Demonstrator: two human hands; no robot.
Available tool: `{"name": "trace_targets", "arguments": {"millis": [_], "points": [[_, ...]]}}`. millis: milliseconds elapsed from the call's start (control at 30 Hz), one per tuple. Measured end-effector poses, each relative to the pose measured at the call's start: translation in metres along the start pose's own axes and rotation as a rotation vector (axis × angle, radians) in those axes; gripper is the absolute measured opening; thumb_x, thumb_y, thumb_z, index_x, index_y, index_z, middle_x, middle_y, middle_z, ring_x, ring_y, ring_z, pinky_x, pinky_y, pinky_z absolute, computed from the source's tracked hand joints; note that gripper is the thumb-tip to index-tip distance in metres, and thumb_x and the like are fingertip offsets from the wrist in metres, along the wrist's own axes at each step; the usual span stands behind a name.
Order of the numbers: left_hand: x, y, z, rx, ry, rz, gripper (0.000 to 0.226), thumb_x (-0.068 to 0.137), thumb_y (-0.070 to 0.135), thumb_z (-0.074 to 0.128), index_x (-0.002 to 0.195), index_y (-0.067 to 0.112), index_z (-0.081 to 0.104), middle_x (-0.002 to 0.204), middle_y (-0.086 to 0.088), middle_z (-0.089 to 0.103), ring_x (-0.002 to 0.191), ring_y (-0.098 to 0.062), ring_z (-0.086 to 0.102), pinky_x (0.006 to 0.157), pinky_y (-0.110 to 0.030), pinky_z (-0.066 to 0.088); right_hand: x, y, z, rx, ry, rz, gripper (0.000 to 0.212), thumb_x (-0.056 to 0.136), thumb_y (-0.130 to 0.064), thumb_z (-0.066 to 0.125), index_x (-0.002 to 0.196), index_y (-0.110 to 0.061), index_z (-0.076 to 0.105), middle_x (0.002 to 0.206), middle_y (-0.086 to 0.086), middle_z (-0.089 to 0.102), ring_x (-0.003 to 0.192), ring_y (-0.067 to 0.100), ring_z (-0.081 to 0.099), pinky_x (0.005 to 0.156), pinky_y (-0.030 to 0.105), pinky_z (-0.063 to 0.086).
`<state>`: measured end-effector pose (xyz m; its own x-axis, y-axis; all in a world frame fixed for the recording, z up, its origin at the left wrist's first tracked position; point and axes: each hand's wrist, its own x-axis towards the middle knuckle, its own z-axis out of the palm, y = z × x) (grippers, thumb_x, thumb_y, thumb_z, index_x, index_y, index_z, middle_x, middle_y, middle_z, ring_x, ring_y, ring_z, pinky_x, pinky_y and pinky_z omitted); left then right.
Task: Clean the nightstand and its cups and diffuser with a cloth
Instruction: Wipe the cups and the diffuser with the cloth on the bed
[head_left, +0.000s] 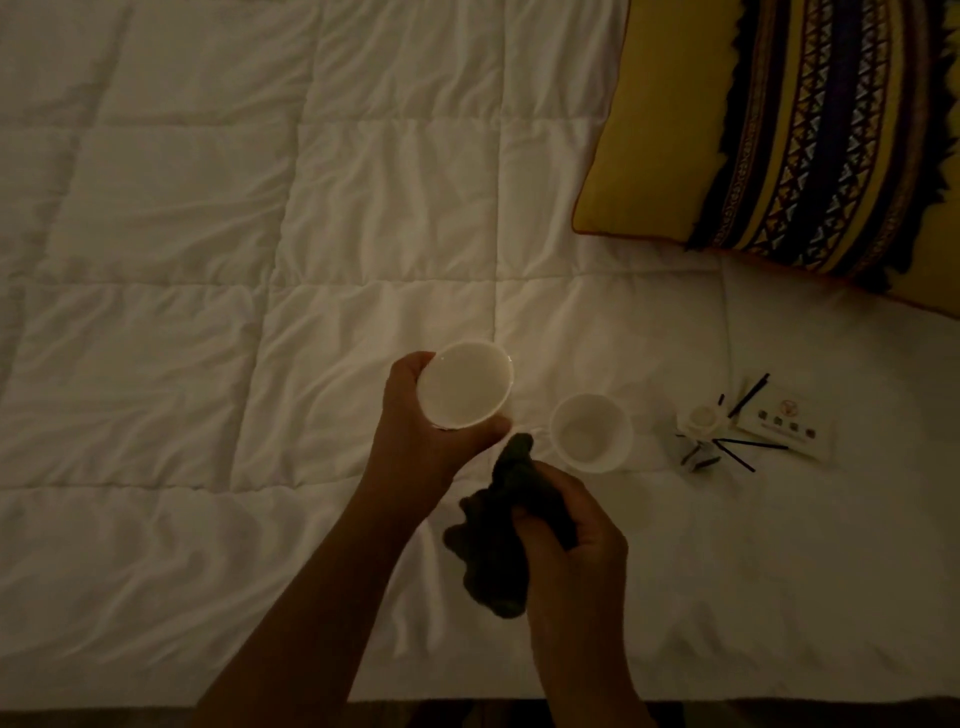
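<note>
Cup (464, 384) gripped in left hand (415, 431), cloth (498, 530) clenched in right hand (571, 525); likely light, smooth, breakable; best held round wall.

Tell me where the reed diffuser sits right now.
In the head view the diffuser stands on the white quilt at right, just right of the resting cup and beside a small card, below the yellow pillow.
</note>
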<state>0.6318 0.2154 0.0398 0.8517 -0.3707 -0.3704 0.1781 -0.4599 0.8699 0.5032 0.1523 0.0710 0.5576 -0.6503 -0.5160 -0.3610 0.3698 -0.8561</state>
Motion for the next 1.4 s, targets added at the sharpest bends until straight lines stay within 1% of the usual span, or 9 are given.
{"name": "trace_targets", "arguments": {"millis": [100, 333, 667, 833, 933, 1033, 1167, 1333, 1400], "points": [[0.009, -0.026, 0.004, 0.184, -0.012, 0.062, 0.089, 0.057, 0.031, 0.091, 0.129, 0.024, 0.039, 0.126, 0.003, 0.048, 0.110, -0.009, 0.053, 0.090, -0.023, 0.048, 0.006, 0.012, -0.013, -0.042, -0.008, 0.021, 0.033, 0.088, 0.002, 0.058, 0.095, -0.028, 0.070, 0.086, -0.020, 0.073, 0.082, -0.002, 0.069, 0.066, 0.008, 0.052], [0.020, -0.071, 0.022, 0.529, -0.090, 0.083, 0.098, 0.066, 0.045, 0.082, 0.144, 0.020, 0.030, 0.142, -0.001, 0.044, 0.127, -0.019, 0.047, 0.105, -0.047, 0.044, 0.016, 0.033, -0.036, -0.041, -0.001, 0.153, 0.035, 0.086, 0.002, 0.059, 0.098, -0.028, 0.074, 0.095, -0.005, 0.075, 0.092, 0.013, 0.071, 0.087, 0.039, 0.056], [0.007, -0.071, 0.017, 0.592, -0.108, 0.104, 0.118, 0.069, 0.040, 0.083, 0.153, 0.024, 0.001, 0.160, -0.002, 0.012, 0.147, -0.020, 0.016, 0.118, -0.047, 0.024, 0.012, 0.040, -0.059, 0.011, -0.016, 0.241, 0.035, 0.086, 0.003, 0.059, 0.097, -0.026, 0.075, 0.095, 0.001, 0.076, 0.091, 0.020, 0.072, 0.090, 0.049, 0.055], [-0.014, -0.032, 0.025, 0.606, 0.031, 0.362, 0.086, 0.078, 0.031, 0.077, 0.148, 0.020, 0.027, 0.150, -0.001, 0.034, 0.137, -0.013, 0.032, 0.112, -0.034, 0.033, 0.007, 0.041, -0.076, 0.103, 0.004, 0.285, 0.033, 0.086, 0.004, 0.057, 0.093, -0.023, 0.076, 0.093, 0.007, 0.076, 0.090, 0.028, 0.072, 0.087, 0.054, 0.055], [-0.016, -0.016, 0.046, 0.513, -0.050, 0.346, 0.085, 0.079, 0.030, 0.076, 0.148, 0.024, 0.026, 0.140, 0.005, 0.047, 0.126, -0.006, 0.044, 0.108, -0.030, 0.040, 0.005, 0.045, -0.086, 0.158, -0.008, 0.323, 0.031, 0.088, 0.005, 0.054, 0.095, -0.017, 0.075, 0.093, 0.015, 0.075, 0.086, 0.035, 0.072, 0.079, 0.052, 0.057], [-0.013, -0.010, 0.074, 0.480, -0.264, 0.357, 0.108, 0.078, 0.032, 0.077, 0.152, 0.030, -0.001, 0.159, 0.005, 0.019, 0.142, -0.005, 0.025, 0.112, -0.027, 0.024, 0.004, 0.048, -0.098, 0.210, -0.007, 0.376, 0.027, 0.090, 0.009, 0.049, 0.092, -0.007, 0.071, 0.083, 0.020, 0.074, 0.071, 0.033, 0.073, 0.060, 0.041, 0.060], [0.003, -0.018, 0.106, 0.729, -0.428, 0.322, 0.118, 0.077, 0.033, 0.078, 0.152, 0.025, -0.013, 0.163, 0.003, -0.005, 0.150, -0.016, 0.004, 0.119, -0.035, 0.017, 0.000, 0.050, -0.106, 0.280, 0.028, 0.355, 0.020, 0.087, 0.001, 0.057, 0.099, -0.007, 0.071, 0.097, 0.027, 0.071, 0.087, 0.048, 0.067, 0.082, 0.064, 0.052], [0.012, -0.027, 0.119, 0.771, -0.393, 0.283, 0.089, 0.083, 0.020, 0.072, 0.151, 0.012, 0.015, 0.153, -0.008, 0.028, 0.135, -0.028, 0.041, 0.109, -0.039, 0.039, -0.003, 0.049, -0.119, 0.323, 0.015, 0.350, 0.030, 0.090, 0.010, 0.048, 0.097, -0.010, 0.070, 0.082, 0.020, 0.074, 0.071, 0.037, 0.072, 0.059, 0.042, 0.060], [0.014, -0.025, 0.120, 0.750, -0.375, 0.271, 0.089, 0.079, 0.022, 0.076, 0.149, 0.011, 0.021, 0.149, -0.007, 0.032, 0.129, -0.027, 0.046, 0.102, -0.035, 0.042, -0.004, 0.051, -0.121, 0.331, 0.031, 0.340, 0.030, 0.089, 0.009, 0.050, 0.101, -0.010, 0.070, 0.084, 0.018, 0.075, 0.075, 0.038, 0.072, 0.065, 0.047, 0.060]]}}
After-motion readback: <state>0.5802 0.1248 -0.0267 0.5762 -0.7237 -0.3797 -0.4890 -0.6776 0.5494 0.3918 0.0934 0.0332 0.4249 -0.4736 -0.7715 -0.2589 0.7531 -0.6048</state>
